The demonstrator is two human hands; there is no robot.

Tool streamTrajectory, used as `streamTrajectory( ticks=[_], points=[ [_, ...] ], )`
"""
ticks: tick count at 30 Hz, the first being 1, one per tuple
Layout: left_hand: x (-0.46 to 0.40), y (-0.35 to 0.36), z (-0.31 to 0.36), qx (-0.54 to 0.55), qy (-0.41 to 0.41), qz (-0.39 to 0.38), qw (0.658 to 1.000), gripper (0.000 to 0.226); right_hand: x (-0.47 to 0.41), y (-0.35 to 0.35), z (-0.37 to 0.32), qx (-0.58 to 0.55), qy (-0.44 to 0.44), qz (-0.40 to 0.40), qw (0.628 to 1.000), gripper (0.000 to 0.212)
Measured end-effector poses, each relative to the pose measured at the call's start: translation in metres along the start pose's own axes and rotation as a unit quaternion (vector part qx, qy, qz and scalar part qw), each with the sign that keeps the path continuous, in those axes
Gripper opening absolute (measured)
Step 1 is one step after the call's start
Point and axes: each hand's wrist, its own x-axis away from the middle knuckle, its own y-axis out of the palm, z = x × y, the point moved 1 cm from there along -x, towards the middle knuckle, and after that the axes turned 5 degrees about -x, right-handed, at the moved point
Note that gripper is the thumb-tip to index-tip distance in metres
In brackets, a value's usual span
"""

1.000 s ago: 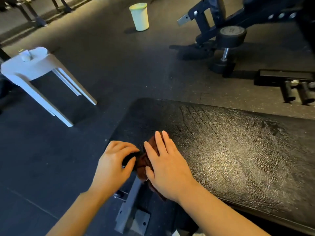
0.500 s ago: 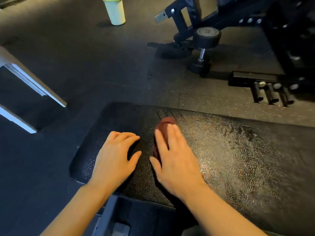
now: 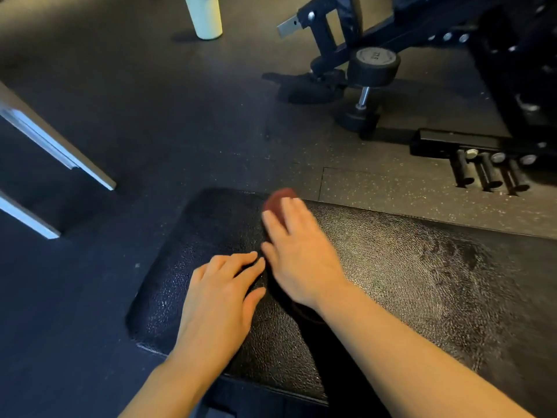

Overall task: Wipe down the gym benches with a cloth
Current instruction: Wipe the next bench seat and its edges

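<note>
The cloth (image 3: 278, 198), a dark red wad, lies at the far edge of the bench (image 3: 407, 276) near its left end, mostly hidden under the right hand (image 3: 297, 254). That hand presses it flat with straight, released fingers (image 3: 291, 212), probably to spread pressure across the pad during a wiping stroke. Bunched and covered, the cloth shows no clear long axis; the fingers over it point away toward the far edge. The left hand (image 3: 218, 292) rests palm down just beside it, fingers relaxed and holding nothing, likely as a brace. The bench runs long from left to right, its right part glistening. Beyond, on the floor, stand a pale cup (image 3: 205, 16) and a dumbbell (image 3: 369, 86).
</note>
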Motion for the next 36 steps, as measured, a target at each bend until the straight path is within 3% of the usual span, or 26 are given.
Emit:
streamTrajectory(
  ticks=[2,4,7,10,16,19,22,26,29,31,33,35,36],
  points=[
    [0.001,0.000,0.000,-0.008,0.000,-0.005,1.000,0.045,-0.015,0.003,-0.009,-0.009,-0.059,-0.041,0.997,0.053],
    [0.000,-0.003,0.001,-0.015,0.000,-0.011,1.000,0.046,-0.018,0.003,-0.003,-0.020,-0.049,-0.052,0.997,0.054],
    [0.002,-0.007,0.009,-0.029,0.000,-0.009,1.000,0.046,0.003,-0.008,0.022,-0.034,0.017,-0.005,0.999,0.058],
    [0.009,-0.009,0.026,0.004,0.008,0.020,1.000,0.030,0.043,-0.028,0.058,-0.039,0.124,0.045,0.991,0.057],
    [0.034,-0.010,0.063,0.043,0.041,-0.006,0.998,0.046,0.129,-0.051,0.116,-0.027,0.271,0.087,0.958,0.057],
    [0.052,-0.014,0.063,0.035,0.018,0.007,0.999,0.038,0.142,-0.038,0.095,-0.005,0.226,0.115,0.967,0.056],
    [0.069,-0.019,0.064,0.051,-0.017,-0.005,0.999,0.047,0.140,-0.015,0.047,-0.028,0.108,0.094,0.989,0.062],
    [0.088,-0.024,0.075,0.214,-0.077,-0.026,0.973,0.068,0.143,0.005,-0.005,-0.115,-0.034,0.031,0.992,0.076],
    [0.101,-0.026,0.089,0.302,-0.103,-0.028,0.947,0.085,0.149,0.002,-0.016,-0.329,0.002,0.017,0.944,0.076],
    [0.108,-0.024,0.096,0.300,-0.123,-0.012,0.946,0.091,0.154,-0.001,-0.021,-0.501,0.065,-0.011,0.863,0.071],
    [0.113,-0.021,0.096,0.270,-0.150,0.030,0.951,0.086,0.158,-0.001,-0.027,-0.609,0.072,-0.067,0.787,0.064],
    [0.121,-0.023,0.089,0.259,-0.194,0.080,0.943,0.077,0.162,-0.001,-0.029,-0.636,0.072,-0.110,0.760,0.058],
    [0.126,-0.024,0.081,0.251,-0.213,0.110,0.938,0.074,0.165,-0.003,-0.027,-0.605,0.063,-0.111,0.786,0.055]
  ],
)
